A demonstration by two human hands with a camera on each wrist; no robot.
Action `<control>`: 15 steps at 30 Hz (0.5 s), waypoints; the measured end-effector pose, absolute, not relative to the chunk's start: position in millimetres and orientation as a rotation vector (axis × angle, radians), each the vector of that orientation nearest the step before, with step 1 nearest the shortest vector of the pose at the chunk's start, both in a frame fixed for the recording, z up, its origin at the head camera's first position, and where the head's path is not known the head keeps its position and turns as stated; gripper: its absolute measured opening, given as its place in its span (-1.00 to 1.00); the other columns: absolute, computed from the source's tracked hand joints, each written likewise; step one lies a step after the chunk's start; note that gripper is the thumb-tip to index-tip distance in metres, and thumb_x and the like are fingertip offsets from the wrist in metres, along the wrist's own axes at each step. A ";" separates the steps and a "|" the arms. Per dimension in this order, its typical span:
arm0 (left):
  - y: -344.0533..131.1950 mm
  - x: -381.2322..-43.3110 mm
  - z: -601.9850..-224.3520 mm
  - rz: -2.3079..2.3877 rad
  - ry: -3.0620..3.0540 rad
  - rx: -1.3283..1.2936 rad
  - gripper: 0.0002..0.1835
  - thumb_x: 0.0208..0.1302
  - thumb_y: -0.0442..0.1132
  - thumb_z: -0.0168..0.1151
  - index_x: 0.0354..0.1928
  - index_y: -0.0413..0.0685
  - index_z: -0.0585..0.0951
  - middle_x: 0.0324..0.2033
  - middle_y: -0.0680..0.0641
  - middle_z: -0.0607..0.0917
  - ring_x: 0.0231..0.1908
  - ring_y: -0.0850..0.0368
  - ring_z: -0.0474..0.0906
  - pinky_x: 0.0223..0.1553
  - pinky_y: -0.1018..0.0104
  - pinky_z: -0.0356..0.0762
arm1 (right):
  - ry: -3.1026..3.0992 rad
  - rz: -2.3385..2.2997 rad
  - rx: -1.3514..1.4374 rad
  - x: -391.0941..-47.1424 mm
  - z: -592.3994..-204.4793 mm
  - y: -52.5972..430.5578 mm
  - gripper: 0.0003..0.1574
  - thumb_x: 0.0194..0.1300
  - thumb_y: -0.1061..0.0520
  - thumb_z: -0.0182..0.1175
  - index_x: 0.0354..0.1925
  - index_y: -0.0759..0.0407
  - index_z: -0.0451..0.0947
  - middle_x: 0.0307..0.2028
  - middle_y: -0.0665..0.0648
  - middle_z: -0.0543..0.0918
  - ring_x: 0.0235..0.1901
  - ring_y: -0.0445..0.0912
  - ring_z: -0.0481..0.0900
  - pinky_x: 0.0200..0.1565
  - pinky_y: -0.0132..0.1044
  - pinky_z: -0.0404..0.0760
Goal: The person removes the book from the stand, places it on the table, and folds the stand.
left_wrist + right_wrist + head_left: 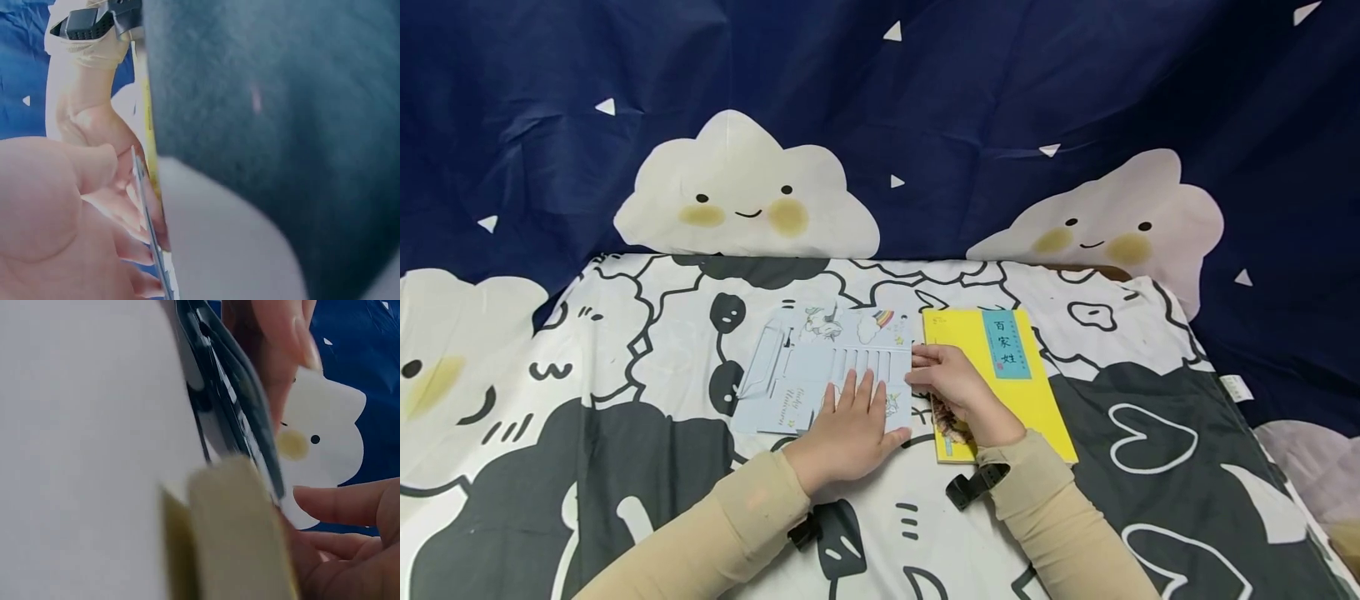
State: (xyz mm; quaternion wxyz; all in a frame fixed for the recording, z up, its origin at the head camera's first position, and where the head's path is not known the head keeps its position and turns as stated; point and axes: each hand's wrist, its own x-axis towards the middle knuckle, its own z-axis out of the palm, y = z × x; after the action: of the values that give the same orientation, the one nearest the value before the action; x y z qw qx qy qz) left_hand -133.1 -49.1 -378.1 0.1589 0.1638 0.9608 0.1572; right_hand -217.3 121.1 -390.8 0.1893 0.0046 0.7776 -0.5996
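Note:
A pale blue folding book stand lies flat on the patterned cloth, printed with a unicorn, a rainbow and lettering. It has a row of slots and a wire bracket at its left. My left hand rests on its near right part with fingers stretched out. At the stand's right edge, my right hand pinches the plate, some of its fingers passing under it. The left wrist view shows the plate edge-on, tilted, with the right hand behind it. Below the right hand is a yellow book with a blue title panel.
The book lies close to the right of the stand, partly under my right forearm. The black-and-white cloth covers the table. Behind its far edge hangs a dark blue curtain with clouds and small triangles.

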 end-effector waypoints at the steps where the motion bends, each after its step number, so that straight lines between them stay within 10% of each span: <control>1: -49.8 -133.6 -377.6 0.464 2.740 0.469 -0.15 0.50 0.29 -0.23 0.54 -0.23 0.07 0.56 -0.26 -0.10 0.56 -0.24 -0.32 0.51 -0.24 -0.26 | 2.204 -1.682 0.006 -217.5 -390.8 121.5 -0.27 0.30 0.37 0.17 0.40 0.39 0.26 0.25 0.36 0.52 0.10 0.09 0.63 0.06 -0.25 0.66; 15: -91.8 -140.4 -360.0 0.755 2.833 0.454 -0.23 0.48 0.14 -0.01 0.45 -0.34 0.24 0.46 -0.34 0.23 0.50 -0.37 -0.06 0.51 -0.14 -0.06 | 2.420 -1.514 -0.045 -213.8 -385.0 118.0 -0.27 0.24 0.33 0.26 0.37 0.34 0.35 0.24 0.33 0.51 0.03 0.08 0.54 0.09 -0.16 0.57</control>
State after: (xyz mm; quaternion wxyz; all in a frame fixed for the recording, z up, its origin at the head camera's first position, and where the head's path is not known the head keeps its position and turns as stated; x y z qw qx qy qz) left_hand -140.4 -91.8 -360.0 0.0874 0.1525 0.9513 0.2534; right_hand -213.8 118.0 -385.0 0.1431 -0.0155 0.8390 -0.5248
